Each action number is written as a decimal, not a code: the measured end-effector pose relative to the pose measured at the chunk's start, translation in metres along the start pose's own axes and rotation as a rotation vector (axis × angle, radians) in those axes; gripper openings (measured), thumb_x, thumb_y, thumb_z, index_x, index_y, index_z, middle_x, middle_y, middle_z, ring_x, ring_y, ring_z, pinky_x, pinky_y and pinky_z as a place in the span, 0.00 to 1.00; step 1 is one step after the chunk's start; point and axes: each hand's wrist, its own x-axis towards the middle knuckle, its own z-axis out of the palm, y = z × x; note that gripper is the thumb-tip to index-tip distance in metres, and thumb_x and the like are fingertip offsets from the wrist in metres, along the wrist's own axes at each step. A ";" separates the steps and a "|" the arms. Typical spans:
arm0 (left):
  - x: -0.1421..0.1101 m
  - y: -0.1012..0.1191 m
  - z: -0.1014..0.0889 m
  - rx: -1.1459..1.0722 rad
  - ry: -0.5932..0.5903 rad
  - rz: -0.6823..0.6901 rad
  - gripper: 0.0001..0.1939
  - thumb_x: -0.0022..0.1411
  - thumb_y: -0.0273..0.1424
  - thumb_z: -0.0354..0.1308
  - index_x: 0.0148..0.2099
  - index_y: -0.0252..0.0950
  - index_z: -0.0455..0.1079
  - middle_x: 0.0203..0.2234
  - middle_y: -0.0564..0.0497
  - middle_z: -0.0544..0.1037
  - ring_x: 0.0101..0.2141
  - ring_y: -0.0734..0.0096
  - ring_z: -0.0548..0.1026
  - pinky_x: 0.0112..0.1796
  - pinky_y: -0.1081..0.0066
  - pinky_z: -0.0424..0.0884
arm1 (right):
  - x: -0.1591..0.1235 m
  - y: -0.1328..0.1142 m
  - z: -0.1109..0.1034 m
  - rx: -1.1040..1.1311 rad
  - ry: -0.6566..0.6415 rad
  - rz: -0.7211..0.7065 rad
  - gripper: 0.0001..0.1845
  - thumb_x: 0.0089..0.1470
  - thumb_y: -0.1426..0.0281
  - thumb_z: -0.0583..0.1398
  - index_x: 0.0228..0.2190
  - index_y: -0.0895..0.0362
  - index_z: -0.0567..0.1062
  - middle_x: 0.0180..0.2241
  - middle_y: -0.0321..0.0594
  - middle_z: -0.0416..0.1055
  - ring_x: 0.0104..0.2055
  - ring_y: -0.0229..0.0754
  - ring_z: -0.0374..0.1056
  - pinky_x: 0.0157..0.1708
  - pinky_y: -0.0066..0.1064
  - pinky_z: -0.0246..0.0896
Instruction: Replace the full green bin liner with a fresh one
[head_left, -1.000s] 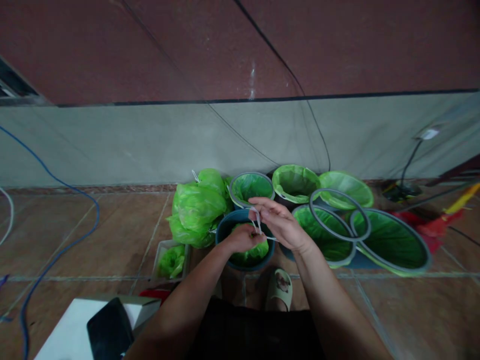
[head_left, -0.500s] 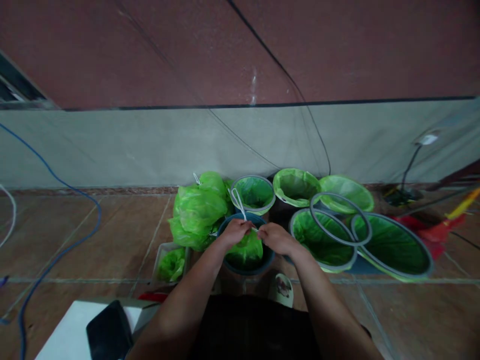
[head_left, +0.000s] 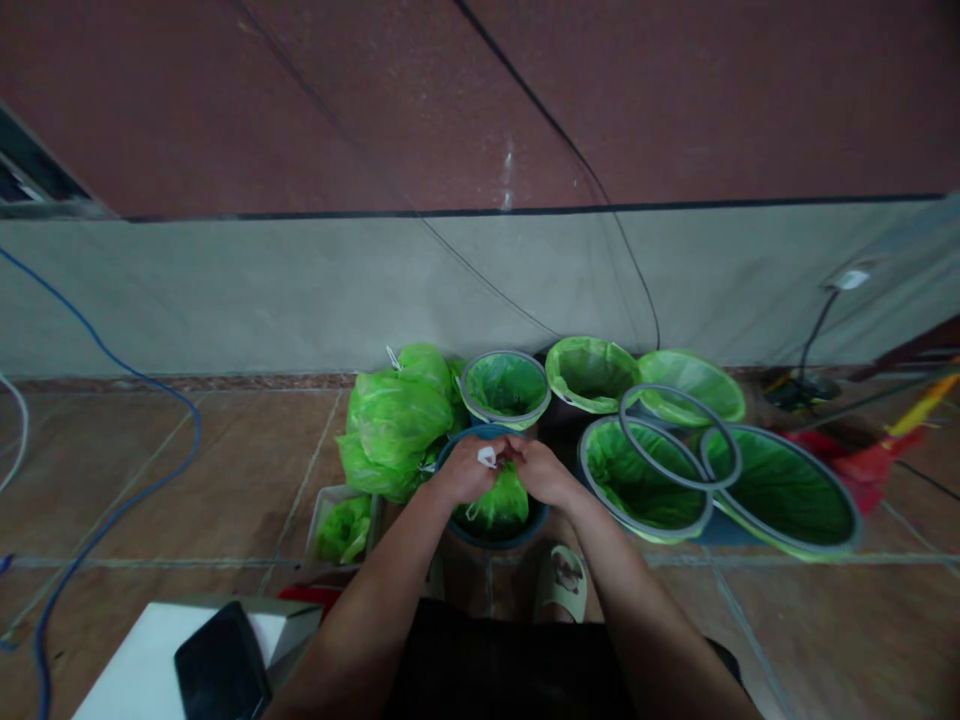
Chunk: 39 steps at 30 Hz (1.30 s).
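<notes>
The bright-green, see-through plastic bag is bunched at its mouth, yet it sits low inside the round blue plastic bucket, so closing it looks well along while lifting it out is not done; whether a knot is fast cannot be told. The left hand and right hand meet over it, each grip closed, as far as the half-hidden fingers show, on the gathered neck. A flat white drawstring loop stands out by the left one. Beside the bucket, plump green bags lie piled with necks drawn in and look finished; they overlap too much to count surely. Five round bins lined in green film stand open and look unworked: three in back, two in front. Counted besides: one bucket, one loose grey plastic ring across the front bins, one white rectangular tray holding one crumpled green bundle
</notes>
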 end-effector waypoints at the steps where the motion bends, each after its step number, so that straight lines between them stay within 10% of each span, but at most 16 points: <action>1: -0.001 0.001 -0.001 0.069 -0.003 0.043 0.07 0.55 0.23 0.53 0.35 0.36 0.72 0.27 0.51 0.77 0.31 0.67 0.73 0.41 0.68 0.66 | 0.001 0.002 0.002 0.072 -0.019 -0.019 0.17 0.53 0.77 0.49 0.36 0.57 0.76 0.34 0.39 0.76 0.39 0.41 0.70 0.45 0.34 0.62; 19: -0.001 0.013 0.002 0.201 0.268 0.070 0.13 0.67 0.32 0.48 0.35 0.38 0.73 0.31 0.51 0.76 0.35 0.73 0.74 0.35 0.76 0.66 | -0.007 -0.007 -0.003 0.628 -0.013 0.298 0.09 0.41 0.67 0.60 0.27 0.59 0.74 0.24 0.34 0.70 0.22 0.31 0.63 0.25 0.25 0.60; 25: -0.003 0.019 -0.008 0.169 0.308 -0.075 0.14 0.67 0.35 0.48 0.42 0.41 0.75 0.35 0.51 0.78 0.36 0.71 0.74 0.37 0.74 0.66 | -0.003 -0.013 -0.009 0.085 0.252 0.232 0.12 0.53 0.67 0.55 0.34 0.58 0.76 0.34 0.42 0.73 0.35 0.41 0.69 0.36 0.32 0.65; 31: -0.006 0.010 -0.014 -0.057 0.287 -0.362 0.09 0.60 0.33 0.56 0.30 0.39 0.74 0.30 0.51 0.77 0.37 0.66 0.73 0.40 0.71 0.65 | -0.008 -0.007 -0.016 -0.587 0.247 0.293 0.14 0.55 0.74 0.52 0.33 0.58 0.79 0.36 0.49 0.76 0.38 0.44 0.71 0.40 0.31 0.61; 39: 0.007 0.006 -0.001 -0.685 0.317 -0.598 0.16 0.55 0.38 0.55 0.20 0.36 0.62 0.16 0.54 0.68 0.22 0.72 0.71 0.25 0.73 0.65 | -0.009 -0.001 -0.021 -0.264 0.176 0.309 0.13 0.56 0.71 0.53 0.33 0.56 0.78 0.27 0.41 0.76 0.28 0.40 0.71 0.32 0.29 0.61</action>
